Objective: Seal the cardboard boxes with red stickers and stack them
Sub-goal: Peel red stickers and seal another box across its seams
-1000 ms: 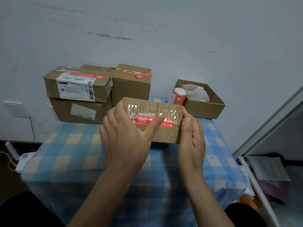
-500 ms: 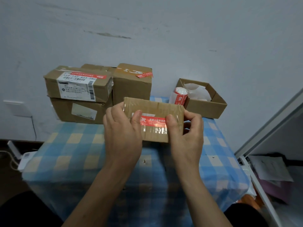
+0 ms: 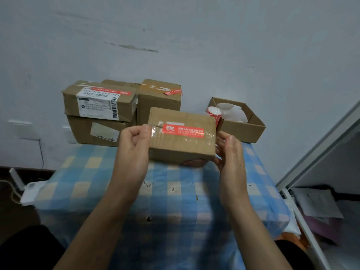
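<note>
The left hand (image 3: 134,147) has a closed grip. Its fingers are curled, and the thumb and the first finger pinch the upper left edge of the small box (image 3: 181,145), where clear tape shines. The right hand (image 3: 229,151) grips the right end of the same box. Its fingers go round the side, and one fingertip shows under the bottom edge.

The small box is in the middle of the frame, held over the desk (image 3: 175,201), which has a blue checked cloth. A red sticker (image 3: 183,130) lies flat across the top of this box, along its closed seam.

Behind it, in the upper left of the frame, stand the sealed boxes against the wall. A labelled box (image 3: 99,102) with a red strip on top sits on a lower box (image 3: 97,131). Just beside them on the right is a taller box (image 3: 158,102), also with a red strip on its top.

To the upper right of the small box a sticker roll (image 3: 213,114) stands beside an open box (image 3: 239,127), which holds white paper.
</note>
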